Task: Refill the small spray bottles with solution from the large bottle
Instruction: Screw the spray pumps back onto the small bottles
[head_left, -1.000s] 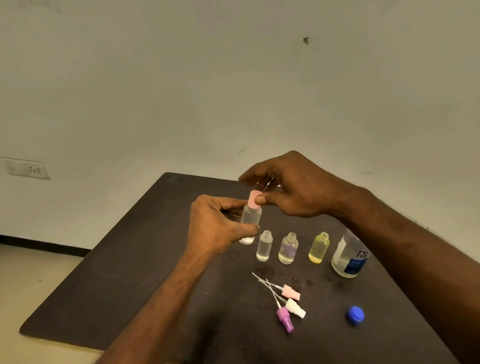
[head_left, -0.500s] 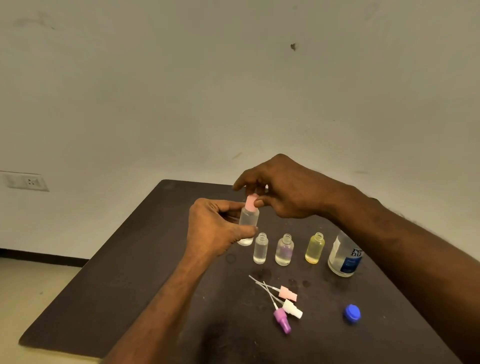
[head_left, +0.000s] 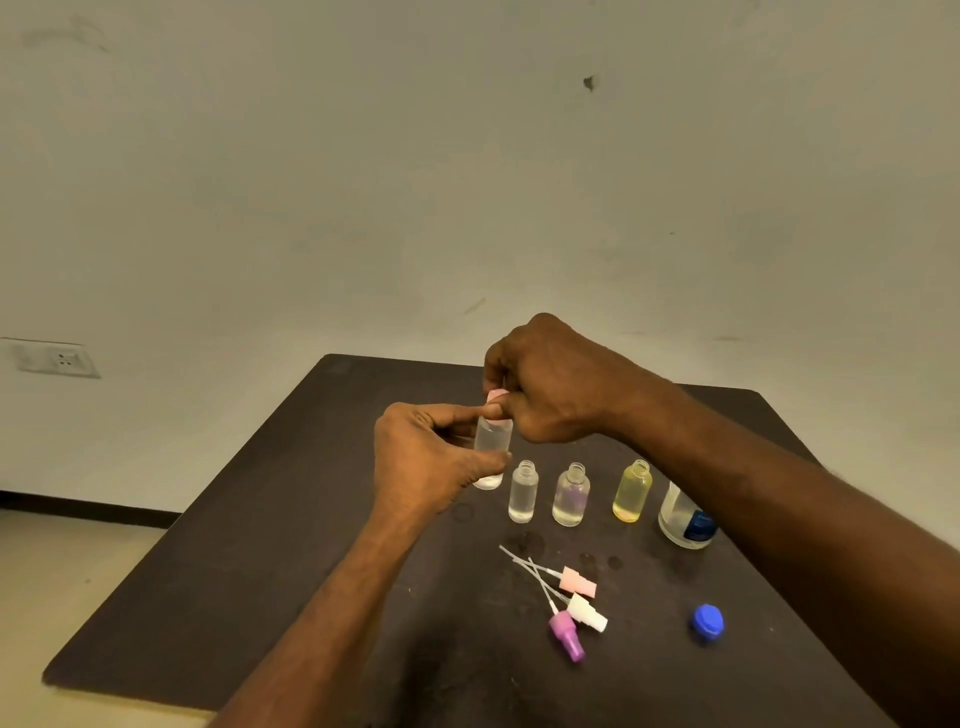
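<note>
Setting: dark brown tabletop (head_left: 234, 545) against a plain pale wall (head_left: 467, 182) with a white socket (head_left: 60, 358).
Held bottle: small clear plastic spray bottle (head_left: 492, 441), clear liquid inside, raised above the tabletop just left of the open row.
Left hand (head_left: 431, 462): fingers curled round the held bottle's body.
Right hand (head_left: 550, 384): fingertips pinch its pink spray cap (head_left: 496, 397).
Open row: clear bottle (head_left: 522, 493), faintly purple bottle (head_left: 571, 496), yellow-liquid bottle (head_left: 632, 491), all uncapped.
Large bottle (head_left: 683, 519): right end of the row, clear liquid; blue label, writing unreadable.
Near the row: three loose spray heads (head_left: 574, 605), blue cap (head_left: 707, 621).
</note>
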